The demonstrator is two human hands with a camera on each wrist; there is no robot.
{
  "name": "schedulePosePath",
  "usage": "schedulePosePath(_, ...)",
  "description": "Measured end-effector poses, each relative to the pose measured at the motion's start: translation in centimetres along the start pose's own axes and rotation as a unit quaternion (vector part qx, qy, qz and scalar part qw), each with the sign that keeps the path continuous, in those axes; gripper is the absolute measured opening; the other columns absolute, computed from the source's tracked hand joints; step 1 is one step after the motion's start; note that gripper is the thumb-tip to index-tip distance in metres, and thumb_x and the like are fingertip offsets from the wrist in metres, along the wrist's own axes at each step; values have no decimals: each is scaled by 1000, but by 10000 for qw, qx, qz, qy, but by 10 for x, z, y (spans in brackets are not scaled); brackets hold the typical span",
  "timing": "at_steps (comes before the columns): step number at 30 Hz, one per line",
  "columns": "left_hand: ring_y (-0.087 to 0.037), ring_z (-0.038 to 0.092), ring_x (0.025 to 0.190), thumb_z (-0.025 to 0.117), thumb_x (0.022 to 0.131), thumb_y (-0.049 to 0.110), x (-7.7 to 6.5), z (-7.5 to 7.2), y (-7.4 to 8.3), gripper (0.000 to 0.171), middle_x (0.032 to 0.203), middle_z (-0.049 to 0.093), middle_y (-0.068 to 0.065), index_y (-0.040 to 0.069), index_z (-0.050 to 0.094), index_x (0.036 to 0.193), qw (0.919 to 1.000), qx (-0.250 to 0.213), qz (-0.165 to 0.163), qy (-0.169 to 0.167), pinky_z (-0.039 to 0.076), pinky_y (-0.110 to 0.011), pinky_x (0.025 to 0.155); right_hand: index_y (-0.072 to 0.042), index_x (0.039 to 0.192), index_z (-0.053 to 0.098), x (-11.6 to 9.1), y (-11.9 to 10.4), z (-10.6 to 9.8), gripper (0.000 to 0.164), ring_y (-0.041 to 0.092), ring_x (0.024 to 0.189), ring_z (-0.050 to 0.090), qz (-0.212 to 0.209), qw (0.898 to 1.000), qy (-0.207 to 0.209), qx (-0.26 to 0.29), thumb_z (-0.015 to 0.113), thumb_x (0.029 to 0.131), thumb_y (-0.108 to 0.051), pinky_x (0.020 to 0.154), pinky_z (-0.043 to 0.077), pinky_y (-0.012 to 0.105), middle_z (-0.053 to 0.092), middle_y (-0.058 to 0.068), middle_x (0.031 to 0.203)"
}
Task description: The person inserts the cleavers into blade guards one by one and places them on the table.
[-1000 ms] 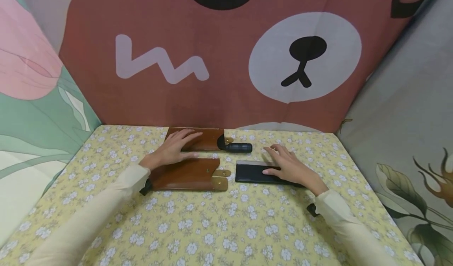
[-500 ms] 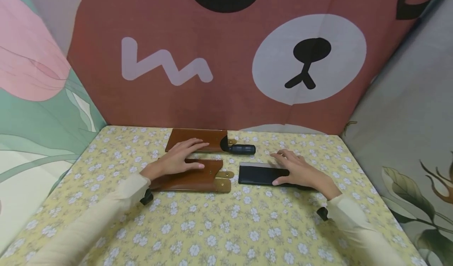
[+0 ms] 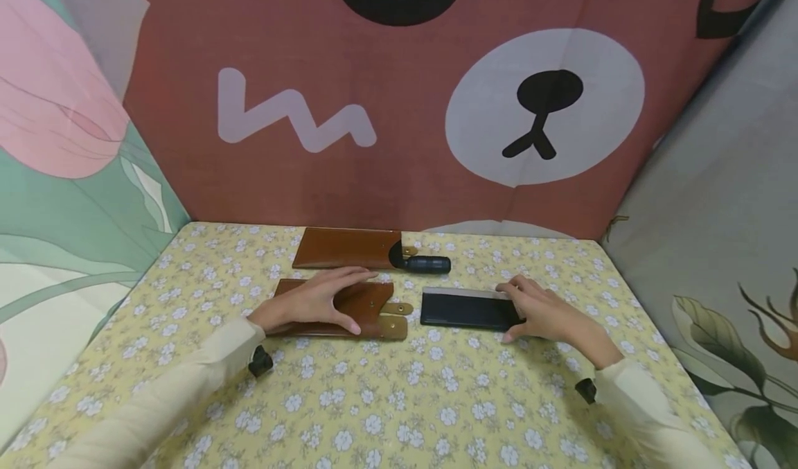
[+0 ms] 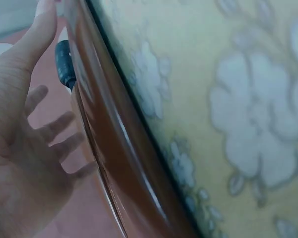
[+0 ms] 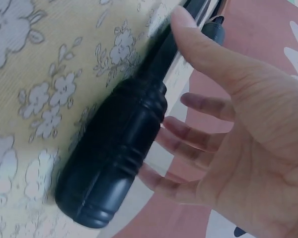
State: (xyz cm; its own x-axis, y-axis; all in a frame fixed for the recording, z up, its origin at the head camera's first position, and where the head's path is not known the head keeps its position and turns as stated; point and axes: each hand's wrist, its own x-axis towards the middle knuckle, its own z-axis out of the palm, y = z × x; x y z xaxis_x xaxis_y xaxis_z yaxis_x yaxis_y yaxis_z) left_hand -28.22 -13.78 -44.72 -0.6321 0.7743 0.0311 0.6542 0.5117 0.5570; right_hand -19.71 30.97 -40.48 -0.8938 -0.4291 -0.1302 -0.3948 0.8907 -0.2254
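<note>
A brown leather sheath point(image 3: 364, 310) with two snap straps lies on the cloth. My left hand point(image 3: 299, 306) spans it, thumb at the near edge and fingers spread toward the far edge; whether they touch is hard to tell. To its right lies a cleaver with a black blade point(image 3: 467, 311) and silvery edge. Over its right end hovers my right hand point(image 3: 551, 316), thumb on the near side, fingers on the far side. The cleaver's ridged black handle point(image 5: 114, 153), hidden in the head view, shows in the right wrist view beside my loosely bent fingers point(image 5: 188, 144), not gripped.
Behind, a second brown sheath point(image 3: 343, 249) holds another tool whose black handle point(image 3: 429, 265) points right. A yellow flowered cloth point(image 3: 374, 400) covers the table. A red-brown printed curtain point(image 3: 280, 185) rises at the back, with patterned curtains on both sides.
My left hand has drawn back from the rear sheath toward the nearer one. My right hand has slid right along the cleaver toward its handle end. The sheaths and cleaver stay in place.
</note>
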Motion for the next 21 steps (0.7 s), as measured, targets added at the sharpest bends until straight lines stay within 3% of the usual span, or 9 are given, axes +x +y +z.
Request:
schedulePosePath(5, -43, 29, 155, 90, 76, 57, -3, 2, 8, 112, 171, 28, -14, 24, 33, 167, 9997, -20, 26, -258, 29, -73, 116, -3, 141, 54, -9, 3, -2, 78, 24, 100, 57, 78, 9999, -86, 53, 91, 81, -36, 73, 49, 40, 55, 13, 124)
schedulePosePath(12, -43, 24, 157, 91, 73, 59, -4, 5, 14, 116, 172, 25, -14, 28, 31, 167, 9986, 209, -54, -492, 23, -74, 118, -9, 122, 56, -18, 5, -3, 56, 26, 97, 60, 595, 9959, -571, 379, 90, 83, -31, 70, 49, 40, 58, 13, 117)
schedulePosePath(17, -44, 25, 156, 89, 76, 61, -1, 7, 13, 114, 171, 25, -15, 31, 29, 168, 9979, 327, -66, -558, 22, -75, 118, -7, 116, 61, -23, 8, -5, 50, 23, 86, 59, 726, 9949, -690, 73, 92, 81, -24, 67, 50, 40, 60, 12, 111)
schedulePosePath(21, -43, 32, 153, 89, 76, 61, 0, 5, 12, 112, 168, 32, -14, 31, 31, 167, 9979, 454, -84, -445, 25, -74, 116, -5, 117, 68, -21, 7, -8, 44, 29, 94, 65, 675, 9941, -837, -151, 91, 83, -20, 75, 57, 46, 65, 12, 112)
